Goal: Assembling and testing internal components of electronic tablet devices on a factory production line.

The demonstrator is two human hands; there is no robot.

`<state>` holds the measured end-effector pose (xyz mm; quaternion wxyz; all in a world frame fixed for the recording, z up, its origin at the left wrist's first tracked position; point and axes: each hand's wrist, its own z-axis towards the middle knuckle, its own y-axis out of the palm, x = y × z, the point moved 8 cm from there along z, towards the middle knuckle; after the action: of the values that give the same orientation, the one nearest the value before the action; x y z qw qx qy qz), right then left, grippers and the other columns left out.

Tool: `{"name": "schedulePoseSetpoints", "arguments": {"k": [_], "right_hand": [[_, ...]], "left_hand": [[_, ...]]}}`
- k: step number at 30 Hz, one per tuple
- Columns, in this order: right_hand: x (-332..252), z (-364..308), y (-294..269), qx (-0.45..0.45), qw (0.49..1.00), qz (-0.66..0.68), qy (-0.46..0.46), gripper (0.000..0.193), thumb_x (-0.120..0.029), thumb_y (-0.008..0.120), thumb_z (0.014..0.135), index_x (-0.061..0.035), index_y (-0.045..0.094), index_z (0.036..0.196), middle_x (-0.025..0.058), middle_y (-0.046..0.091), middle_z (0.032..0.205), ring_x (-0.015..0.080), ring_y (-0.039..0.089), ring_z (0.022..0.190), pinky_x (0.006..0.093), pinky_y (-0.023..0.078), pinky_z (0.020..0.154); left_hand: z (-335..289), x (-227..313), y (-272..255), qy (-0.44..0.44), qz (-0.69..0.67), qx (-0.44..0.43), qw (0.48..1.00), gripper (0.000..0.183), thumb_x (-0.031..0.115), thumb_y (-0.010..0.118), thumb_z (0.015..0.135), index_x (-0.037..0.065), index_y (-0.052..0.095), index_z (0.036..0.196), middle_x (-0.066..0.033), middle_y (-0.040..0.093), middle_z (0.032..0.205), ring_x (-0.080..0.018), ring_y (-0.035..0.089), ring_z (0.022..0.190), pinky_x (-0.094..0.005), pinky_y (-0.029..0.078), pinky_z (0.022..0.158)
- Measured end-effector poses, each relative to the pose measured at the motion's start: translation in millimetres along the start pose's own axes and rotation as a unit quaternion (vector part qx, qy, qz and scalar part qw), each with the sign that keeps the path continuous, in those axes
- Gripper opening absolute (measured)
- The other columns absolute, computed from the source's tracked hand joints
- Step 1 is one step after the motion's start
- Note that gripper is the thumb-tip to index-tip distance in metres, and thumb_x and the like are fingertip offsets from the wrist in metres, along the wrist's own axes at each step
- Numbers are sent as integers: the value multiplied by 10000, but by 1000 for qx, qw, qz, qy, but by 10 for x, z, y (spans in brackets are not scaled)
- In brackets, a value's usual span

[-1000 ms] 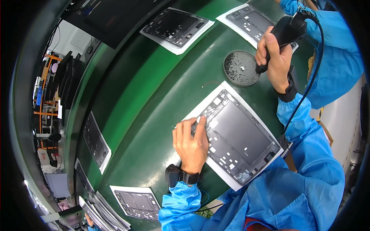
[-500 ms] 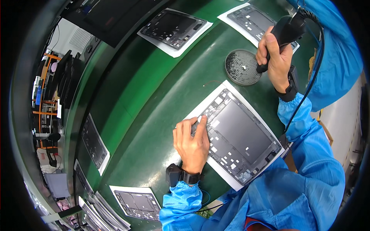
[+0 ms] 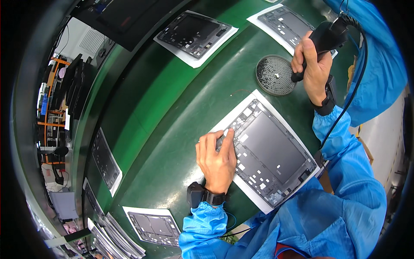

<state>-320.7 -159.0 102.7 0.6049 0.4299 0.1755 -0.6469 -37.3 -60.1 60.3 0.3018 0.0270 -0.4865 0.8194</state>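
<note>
A dark tablet-sized panel [image 3: 276, 146] lies on a white sheet [image 3: 312, 166], with small white squares scattered over its parts. My left hand [image 3: 217, 166] rests along the panel's left edge, thumb on its surface and the other fingers bent beside it. Thumb and fingers are apart; the fingertips are partly hidden. Up at the right, my right hand [image 3: 314, 69] is wrapped round a black corded hand tool [image 3: 327, 38], shaped like an electric screwdriver. The tool's lower end is at the right rim of a round grey dimpled dish [image 3: 274, 73].
More panels on white sheets lie on the green table: one at the far side [image 3: 194, 32], one at far right [image 3: 286, 21], one at near left [image 3: 154, 226]. A stack of sheets [image 3: 114, 237] is at lower left. A black cable [image 3: 357, 86] runs past my right arm.
My right hand and the tool have shifted slightly right in the picture, as have the dish and panel. My left hand keeps its place on the panel's edge.
</note>
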Motion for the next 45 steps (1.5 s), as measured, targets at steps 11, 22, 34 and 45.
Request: {"name": "schedulePoseSetpoints", "arguments": {"k": [11, 22, 34, 45], "right_hand": [[10, 21, -38, 7, 1000, -7, 8, 217, -247, 638, 1052, -54, 541, 1028, 2, 524, 657, 74, 491, 493, 240, 409, 464], [17, 0, -38, -19, 998, -56, 14, 244, -272, 537, 1095, -33, 508, 1055, 14, 496, 704, 76, 458, 538, 246, 416, 504], [-247, -692, 1683, -214, 962, 146, 91, 286, -319, 597, 1054, -66, 487, 1129, 27, 483, 654, 92, 436, 483, 266, 390, 449], [1, -1014, 2002, -252, 949, 142, 122, 275, -286, 592, 1062, -35, 481, 1072, 20, 495, 648, 69, 436, 478, 241, 389, 442]], "left_hand": [[3, -1, 6, -1, -2, -1, 1000, 305, -7, 798, 774, 126, 783, 1049, -70, 659, 963, -258, 620, 869, -377, 489, 745], [-8, -1, -6, -8, -18, -4, 1000, 285, -17, 790, 778, 101, 780, 1038, -81, 667, 968, -264, 631, 880, -383, 497, 758], [-105, -343, -7, -132, -106, 46, 984, 261, 126, 840, 738, 43, 663, 910, -92, 619, 915, -298, 574, 910, -415, 429, 820], [-114, -376, 6, -137, -128, 59, 980, 321, 130, 833, 710, 16, 594, 893, -106, 583, 906, -317, 548, 900, -427, 404, 798]]}}
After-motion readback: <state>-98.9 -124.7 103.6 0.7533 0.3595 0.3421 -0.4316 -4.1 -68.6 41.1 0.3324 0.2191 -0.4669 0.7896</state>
